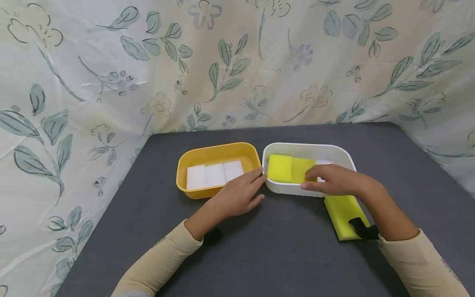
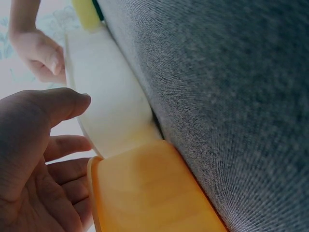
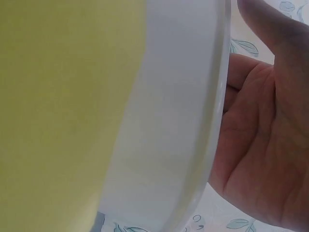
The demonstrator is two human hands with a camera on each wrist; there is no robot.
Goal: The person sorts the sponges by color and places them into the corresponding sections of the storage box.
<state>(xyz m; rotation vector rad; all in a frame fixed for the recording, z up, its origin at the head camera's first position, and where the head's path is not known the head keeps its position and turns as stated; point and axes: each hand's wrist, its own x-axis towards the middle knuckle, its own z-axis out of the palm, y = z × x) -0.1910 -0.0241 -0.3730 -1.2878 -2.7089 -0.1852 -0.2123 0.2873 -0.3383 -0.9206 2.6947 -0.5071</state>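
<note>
My left hand [image 1: 241, 192] reaches over the front right corner of the yellow-orange tub [image 1: 217, 152], its fingers extended toward the gap beside the white tub [image 1: 308, 147]. In the left wrist view the thumb stands apart from the fingers. My right hand [image 1: 335, 179] reaches over the white tub's front rim, fingertips bent down at the right one of two yellow sponges [image 1: 299, 167] inside. Its thumb lies by the rim, apart from the fingers; in the right wrist view the rim hides the fingertips. Another yellow sponge [image 1: 339, 218] lies on the table below my right forearm.
Three white sponge blocks [image 1: 215, 175] lie side by side in the yellow-orange tub. Both tubs stand close together on the dark grey table [image 1: 259, 255]. A floral curtain [image 1: 237, 66] hangs behind and at the sides. A black strap [image 1: 363, 229] overlaps the loose sponge.
</note>
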